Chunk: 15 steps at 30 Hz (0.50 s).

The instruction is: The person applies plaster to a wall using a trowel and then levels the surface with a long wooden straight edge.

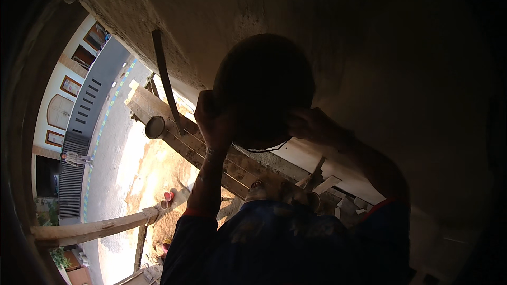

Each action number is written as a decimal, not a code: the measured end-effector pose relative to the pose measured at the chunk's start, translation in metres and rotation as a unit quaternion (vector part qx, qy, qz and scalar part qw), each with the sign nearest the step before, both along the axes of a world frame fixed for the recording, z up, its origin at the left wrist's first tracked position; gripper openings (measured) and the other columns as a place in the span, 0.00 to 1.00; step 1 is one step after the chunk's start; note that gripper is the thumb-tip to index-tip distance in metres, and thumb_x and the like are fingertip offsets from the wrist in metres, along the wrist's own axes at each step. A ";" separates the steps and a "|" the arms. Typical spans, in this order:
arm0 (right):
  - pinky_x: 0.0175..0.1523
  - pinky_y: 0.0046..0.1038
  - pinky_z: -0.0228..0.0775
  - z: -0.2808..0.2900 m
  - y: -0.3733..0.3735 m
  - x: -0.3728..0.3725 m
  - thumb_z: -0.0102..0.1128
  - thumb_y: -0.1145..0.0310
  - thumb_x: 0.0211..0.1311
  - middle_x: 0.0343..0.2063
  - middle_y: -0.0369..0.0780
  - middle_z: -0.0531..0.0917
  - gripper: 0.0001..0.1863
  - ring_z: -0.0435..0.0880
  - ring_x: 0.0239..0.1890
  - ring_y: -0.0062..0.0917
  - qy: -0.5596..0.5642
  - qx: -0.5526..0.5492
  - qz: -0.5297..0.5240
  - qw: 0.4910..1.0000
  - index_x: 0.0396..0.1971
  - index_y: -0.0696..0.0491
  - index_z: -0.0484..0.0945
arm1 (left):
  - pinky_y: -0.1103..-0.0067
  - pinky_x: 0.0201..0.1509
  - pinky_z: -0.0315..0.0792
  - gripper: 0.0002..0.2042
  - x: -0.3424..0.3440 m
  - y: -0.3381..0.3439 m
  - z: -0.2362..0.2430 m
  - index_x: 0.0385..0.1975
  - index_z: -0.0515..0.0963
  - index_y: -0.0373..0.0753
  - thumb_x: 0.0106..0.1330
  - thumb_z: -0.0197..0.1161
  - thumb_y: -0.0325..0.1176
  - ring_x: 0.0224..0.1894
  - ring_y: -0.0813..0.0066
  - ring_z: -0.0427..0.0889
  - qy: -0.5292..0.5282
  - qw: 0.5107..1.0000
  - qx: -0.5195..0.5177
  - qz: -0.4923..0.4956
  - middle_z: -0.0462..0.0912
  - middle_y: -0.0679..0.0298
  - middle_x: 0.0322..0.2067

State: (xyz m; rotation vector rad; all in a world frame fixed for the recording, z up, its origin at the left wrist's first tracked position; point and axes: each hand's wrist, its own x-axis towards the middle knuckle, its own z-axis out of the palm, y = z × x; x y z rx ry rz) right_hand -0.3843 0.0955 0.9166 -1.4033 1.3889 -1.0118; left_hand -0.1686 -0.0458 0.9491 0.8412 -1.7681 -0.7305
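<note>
In the head view, a dark round bucket (264, 82) sits just above centre toward twelve o'clock, in front of a shadowed wall (369, 68), with the left hand's (212, 121) grip closed on its eight o'clock edge. The right hand (311, 125) touches it at four o'clock, its grip too dark to tell; wooden planks (191, 146) slant below, another bucket (155, 127) at nine o'clock.

Wooden planks (236, 173) | edge: round container (155, 127) | on top: foot (256, 185)
</note>
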 end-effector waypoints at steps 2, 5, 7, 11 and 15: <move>0.44 0.31 0.75 0.042 0.008 -0.008 0.62 0.67 0.57 0.42 0.45 0.79 0.19 0.80 0.44 0.30 0.180 -0.001 0.030 0.983 0.45 0.59 0.69 | 0.81 0.34 0.67 0.14 0.006 -0.003 0.002 0.28 0.69 0.34 0.43 0.67 0.28 0.27 0.81 0.67 0.070 0.994 0.079 0.013 0.71 0.68 0.23; 0.51 0.32 0.73 0.104 0.020 -0.020 0.61 0.68 0.58 0.42 0.46 0.81 0.25 0.81 0.46 0.34 0.283 -0.039 0.045 0.957 0.54 0.58 0.67 | 0.82 0.34 0.67 0.13 0.015 -0.005 0.006 0.27 0.70 0.34 0.43 0.66 0.27 0.28 0.81 0.66 0.119 0.987 0.108 0.005 0.71 0.69 0.22; 0.49 0.33 0.73 0.142 0.027 -0.022 0.62 0.67 0.57 0.44 0.47 0.80 0.25 0.81 0.46 0.35 0.325 -0.047 0.025 0.944 0.52 0.59 0.67 | 0.82 0.34 0.67 0.13 0.021 -0.005 0.007 0.27 0.70 0.34 0.43 0.66 0.27 0.28 0.81 0.66 0.148 0.980 0.131 0.001 0.70 0.69 0.22; 0.50 0.38 0.72 0.212 0.047 -0.018 0.63 0.63 0.56 0.45 0.49 0.77 0.25 0.79 0.47 0.35 0.447 -0.024 0.015 0.894 0.50 0.60 0.68 | 0.81 0.34 0.66 0.12 0.034 -0.009 0.003 0.26 0.69 0.35 0.45 0.65 0.28 0.28 0.82 0.66 0.097 0.990 0.081 0.058 0.70 0.69 0.22; 0.45 0.35 0.70 0.222 0.057 -0.029 0.58 0.60 0.60 0.38 0.44 0.76 0.20 0.78 0.41 0.31 0.495 -0.026 0.036 0.868 0.43 0.60 0.69 | 0.81 0.34 0.65 0.12 0.042 -0.009 -0.012 0.26 0.68 0.36 0.47 0.66 0.28 0.28 0.82 0.66 0.112 0.987 0.075 0.092 0.69 0.70 0.22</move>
